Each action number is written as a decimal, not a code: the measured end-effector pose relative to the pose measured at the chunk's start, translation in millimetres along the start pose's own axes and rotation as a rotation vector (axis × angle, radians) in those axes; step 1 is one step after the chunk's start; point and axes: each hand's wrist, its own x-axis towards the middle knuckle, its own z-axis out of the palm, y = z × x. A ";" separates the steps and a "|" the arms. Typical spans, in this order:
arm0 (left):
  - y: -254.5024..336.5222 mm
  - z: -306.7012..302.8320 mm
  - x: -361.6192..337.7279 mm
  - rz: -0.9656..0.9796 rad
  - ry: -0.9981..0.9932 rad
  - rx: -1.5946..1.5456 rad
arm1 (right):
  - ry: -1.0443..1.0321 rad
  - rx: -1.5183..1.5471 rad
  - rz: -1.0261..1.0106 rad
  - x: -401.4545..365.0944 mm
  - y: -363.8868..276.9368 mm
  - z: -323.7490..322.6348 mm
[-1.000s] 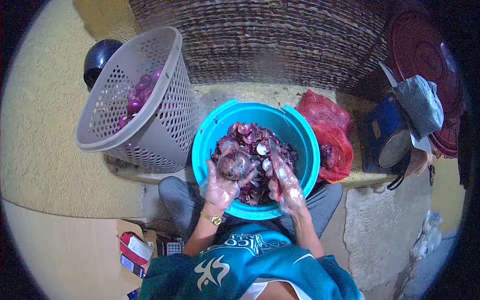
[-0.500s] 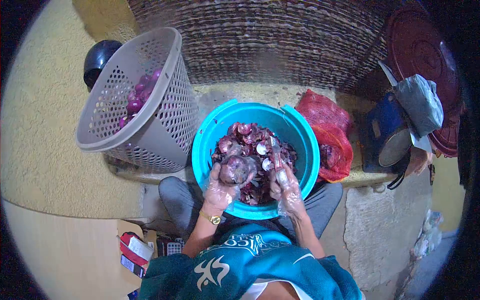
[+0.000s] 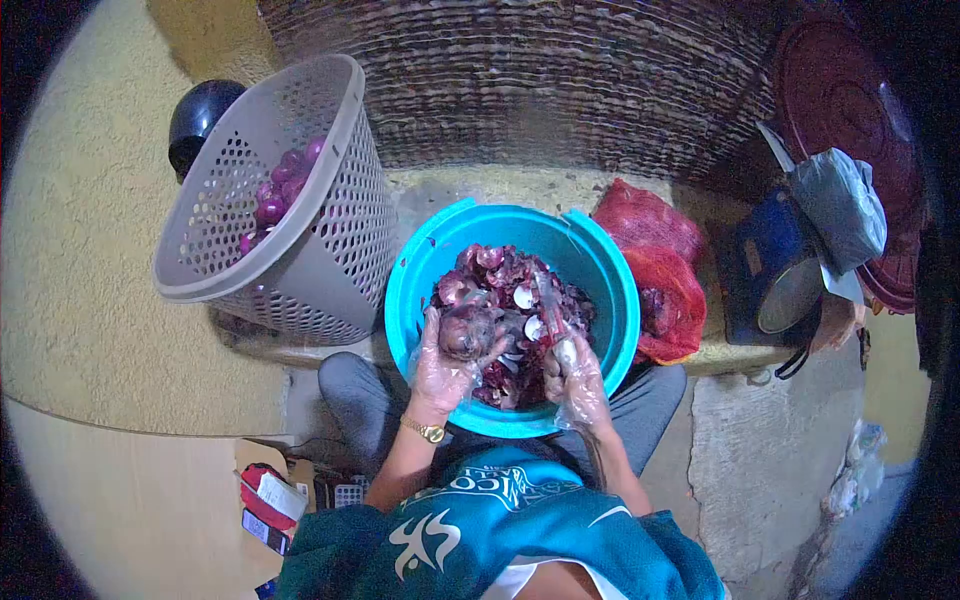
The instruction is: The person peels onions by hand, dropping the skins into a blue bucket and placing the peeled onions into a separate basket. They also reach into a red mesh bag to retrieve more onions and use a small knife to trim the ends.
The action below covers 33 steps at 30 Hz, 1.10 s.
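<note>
Over a turquoise tub, my left hand, in a clear plastic glove, cups a red onion with its dark skin on. A knife is gripped in my right hand, also gloved, its blade pointing away from me. Both hands are inside the near half of the tub, a short gap apart. Beneath them lies a heap of loose purple onion skins with a few pale cut pieces among them.
To the left, a tilted grey plastic basket holds several peeled purple onions. A red mesh sack lies right of the tub. Beyond it stand a blue container, a grey plastic bag and a dark red lid.
The onion has turned and shifted slightly in my left hand, whose fingers now reach further around it. My right hand has moved a little, with the knife still in its grip.
</note>
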 end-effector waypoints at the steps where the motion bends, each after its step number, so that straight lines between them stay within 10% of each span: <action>1: -0.4 -1.2 0.5 0.015 0.015 0.025 | 0.027 -0.033 0.030 -0.9 -2.9 3.9; 33: -3.8 -15.1 0.6 0.004 0.127 -0.005 | 0.236 -0.224 0.070 -2.6 -6.3 15.9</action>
